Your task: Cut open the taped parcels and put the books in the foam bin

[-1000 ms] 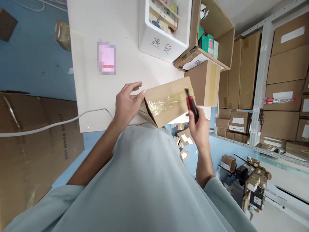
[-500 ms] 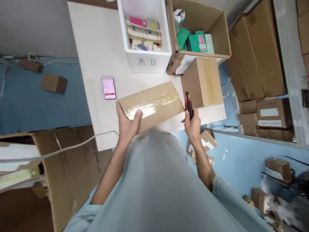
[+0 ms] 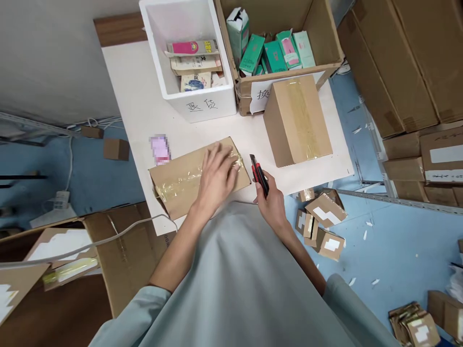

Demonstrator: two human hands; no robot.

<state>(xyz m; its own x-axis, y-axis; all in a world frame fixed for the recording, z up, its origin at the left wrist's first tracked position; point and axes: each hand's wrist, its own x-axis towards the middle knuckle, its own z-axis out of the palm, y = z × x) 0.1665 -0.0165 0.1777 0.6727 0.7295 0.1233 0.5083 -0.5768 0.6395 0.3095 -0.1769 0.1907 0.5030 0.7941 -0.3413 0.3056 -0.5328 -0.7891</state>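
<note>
My left hand (image 3: 216, 177) lies palm down on the long brown box (image 3: 181, 179). Its fingers are a bit bent and spread apart, so it is mostly open, and it presses on the top without gripping it. The long brown box lies flat on the white table (image 3: 126, 82), close to the edge by the grey shirt (image 3: 231, 270). Shiny yellow tape (image 3: 170, 190) runs along its top, and my fingers cover some of it.

My right hand (image 3: 270, 202) is closed around the red and black cutter (image 3: 260, 176). The blade sticks out and points away from the shirt. It is just beside the right end of the long box, and I see a small gap between them.

A pink thing (image 3: 159, 148) is near the far left edge of the long box. It is too blurry for me to say what it is. The white tub (image 3: 213, 107) stands farther back with packs in it. Next to it is the open brown carton (image 3: 333, 41), with green packs (image 3: 275, 57) inside. A taped brown box (image 3: 284, 120) sits in front of that carton.
</note>
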